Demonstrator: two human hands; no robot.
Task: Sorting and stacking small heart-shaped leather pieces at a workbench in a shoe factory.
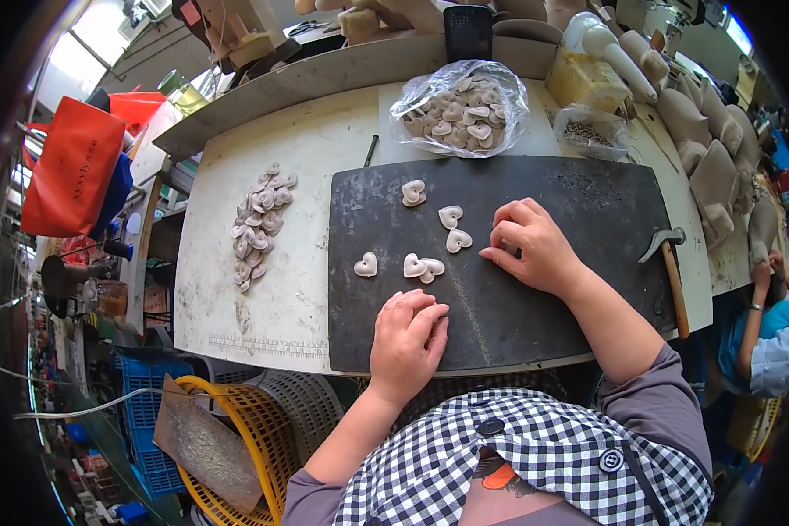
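My left hand [406, 340] rests low on the black mat [579, 307], its fingers curled under and pressed together. Whatever lies beneath those fingers is hidden. Just beyond it are two overlapping beige heart-shaped pieces [412, 266], each with a small dark dot. A single heart piece [366, 265] lies to their left. My right hand [535, 245] is over the mat's middle right, thumb and bent fingers apart with nothing visible between them. Closest to its thumb is a heart piece [458, 240], touching another heart piece [450, 216]. Farther back sits a small stack of hearts [414, 193].
Left on the white table [210, 210] is a long heap of hearts [261, 223]. A clear plastic bag [510, 131] full of hearts stands behind the mat, beside a bag of small metal bits [587, 131]. A hammer [672, 280] lies at the right edge. Another person [763, 342] is far right.
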